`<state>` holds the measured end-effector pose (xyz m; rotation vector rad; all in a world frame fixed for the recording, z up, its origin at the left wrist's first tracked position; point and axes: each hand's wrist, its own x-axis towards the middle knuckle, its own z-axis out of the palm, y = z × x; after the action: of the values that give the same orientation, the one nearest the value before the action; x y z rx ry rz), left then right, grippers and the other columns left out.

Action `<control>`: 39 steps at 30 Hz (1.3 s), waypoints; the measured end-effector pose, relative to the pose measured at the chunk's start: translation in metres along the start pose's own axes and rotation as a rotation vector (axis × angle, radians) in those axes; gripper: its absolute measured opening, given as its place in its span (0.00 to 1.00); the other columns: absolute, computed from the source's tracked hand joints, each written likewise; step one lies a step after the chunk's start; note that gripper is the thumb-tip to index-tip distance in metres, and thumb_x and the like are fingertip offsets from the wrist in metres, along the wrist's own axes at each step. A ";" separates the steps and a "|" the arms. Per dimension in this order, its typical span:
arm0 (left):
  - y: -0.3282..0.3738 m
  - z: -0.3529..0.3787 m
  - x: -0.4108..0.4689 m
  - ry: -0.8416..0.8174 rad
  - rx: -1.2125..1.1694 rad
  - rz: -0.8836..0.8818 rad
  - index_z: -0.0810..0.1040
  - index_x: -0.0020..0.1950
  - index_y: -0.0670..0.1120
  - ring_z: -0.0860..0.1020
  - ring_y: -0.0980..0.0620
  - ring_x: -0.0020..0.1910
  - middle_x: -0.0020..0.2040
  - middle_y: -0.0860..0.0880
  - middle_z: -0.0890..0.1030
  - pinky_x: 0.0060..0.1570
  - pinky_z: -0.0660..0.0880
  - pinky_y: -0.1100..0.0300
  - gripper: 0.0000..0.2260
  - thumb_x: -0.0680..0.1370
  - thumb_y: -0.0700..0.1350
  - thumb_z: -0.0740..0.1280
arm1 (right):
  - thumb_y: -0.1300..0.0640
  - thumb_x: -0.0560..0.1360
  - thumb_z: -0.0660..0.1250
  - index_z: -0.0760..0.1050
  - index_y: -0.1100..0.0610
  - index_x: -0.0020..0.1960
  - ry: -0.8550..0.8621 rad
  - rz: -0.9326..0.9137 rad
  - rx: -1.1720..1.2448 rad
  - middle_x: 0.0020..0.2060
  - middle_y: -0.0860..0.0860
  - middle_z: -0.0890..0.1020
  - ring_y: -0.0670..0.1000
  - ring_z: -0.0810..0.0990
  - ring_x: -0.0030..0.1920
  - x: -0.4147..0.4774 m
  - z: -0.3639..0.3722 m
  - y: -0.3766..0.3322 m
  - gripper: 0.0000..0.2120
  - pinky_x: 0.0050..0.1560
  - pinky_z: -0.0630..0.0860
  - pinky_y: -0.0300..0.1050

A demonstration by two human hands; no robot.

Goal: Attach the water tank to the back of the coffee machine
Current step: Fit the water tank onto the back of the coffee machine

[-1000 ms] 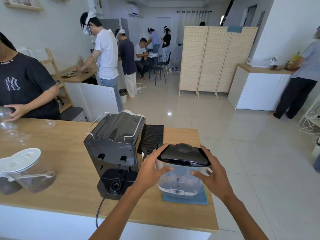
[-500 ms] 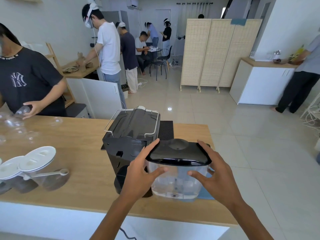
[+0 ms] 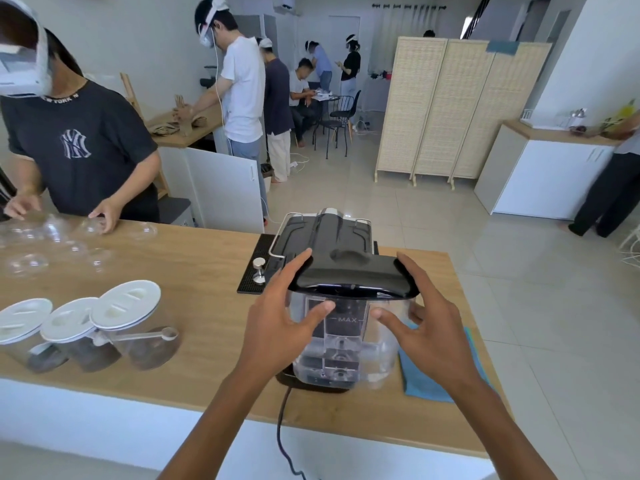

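Note:
The clear water tank (image 3: 346, 344) with a black lid and a MAX mark stands upright against the back of the black coffee machine (image 3: 327, 235), over the machine's rear base. My left hand (image 3: 280, 317) grips its left side, thumb on the front wall and fingers at the lid edge. My right hand (image 3: 426, 323) grips the right side in the same way. The machine's front is hidden behind the tank.
A blue cloth (image 3: 436, 372) lies right of the tank. A metal tamper (image 3: 259, 270) stands on a black mat (image 3: 254, 268). Three white-lidded jars (image 3: 135, 323) stand at left. A black cord (image 3: 282, 431) hangs over the counter's (image 3: 194, 271) front edge. A person works across it with clear cups (image 3: 52, 244).
Both hands carried the tank left off the blue cloth and set it against the machine's back. The view has shifted so the machine is centred.

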<state>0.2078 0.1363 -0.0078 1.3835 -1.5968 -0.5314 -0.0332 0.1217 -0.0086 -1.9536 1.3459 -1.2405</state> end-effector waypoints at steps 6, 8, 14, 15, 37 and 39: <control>-0.012 -0.021 0.012 0.032 0.027 0.049 0.64 0.78 0.65 0.71 0.60 0.72 0.74 0.64 0.72 0.71 0.72 0.55 0.35 0.74 0.56 0.75 | 0.44 0.72 0.73 0.59 0.38 0.78 0.037 0.036 0.032 0.73 0.39 0.73 0.44 0.75 0.69 0.006 0.033 -0.011 0.39 0.65 0.72 0.37; -0.018 -0.025 0.017 0.025 0.013 0.045 0.64 0.78 0.65 0.71 0.60 0.73 0.74 0.63 0.72 0.71 0.73 0.51 0.35 0.74 0.56 0.75 | 0.45 0.73 0.73 0.59 0.39 0.79 0.044 0.038 0.033 0.74 0.40 0.72 0.45 0.74 0.70 0.009 0.042 -0.011 0.39 0.66 0.73 0.41; -0.037 -0.029 0.027 -0.009 -0.044 0.004 0.61 0.78 0.68 0.64 0.56 0.79 0.77 0.62 0.69 0.74 0.68 0.42 0.35 0.74 0.58 0.74 | 0.47 0.74 0.73 0.58 0.39 0.79 0.059 0.045 -0.002 0.75 0.39 0.69 0.45 0.73 0.71 0.018 0.058 -0.013 0.39 0.66 0.72 0.42; -0.040 -0.029 0.028 -0.014 -0.052 0.001 0.61 0.78 0.68 0.63 0.56 0.80 0.77 0.63 0.68 0.74 0.68 0.42 0.35 0.74 0.58 0.74 | 0.47 0.74 0.73 0.58 0.39 0.79 0.062 0.043 -0.010 0.75 0.39 0.69 0.45 0.73 0.71 0.019 0.060 -0.013 0.39 0.67 0.73 0.43; -0.068 -0.019 0.023 -0.064 -0.091 -0.004 0.59 0.77 0.71 0.60 0.54 0.81 0.79 0.61 0.67 0.75 0.66 0.40 0.35 0.73 0.64 0.70 | 0.45 0.73 0.72 0.57 0.38 0.79 0.107 0.098 -0.045 0.77 0.37 0.65 0.44 0.66 0.76 0.003 0.083 0.002 0.40 0.71 0.71 0.57; -0.070 -0.018 0.023 -0.065 -0.086 -0.003 0.59 0.77 0.70 0.60 0.54 0.81 0.79 0.62 0.67 0.75 0.67 0.40 0.35 0.73 0.64 0.70 | 0.43 0.72 0.71 0.57 0.38 0.79 0.108 0.097 -0.040 0.78 0.37 0.64 0.44 0.65 0.77 0.002 0.084 0.002 0.40 0.71 0.71 0.57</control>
<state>0.2620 0.1003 -0.0474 1.3162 -1.6051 -0.6448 0.0388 0.1097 -0.0508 -1.8475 1.5116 -1.2976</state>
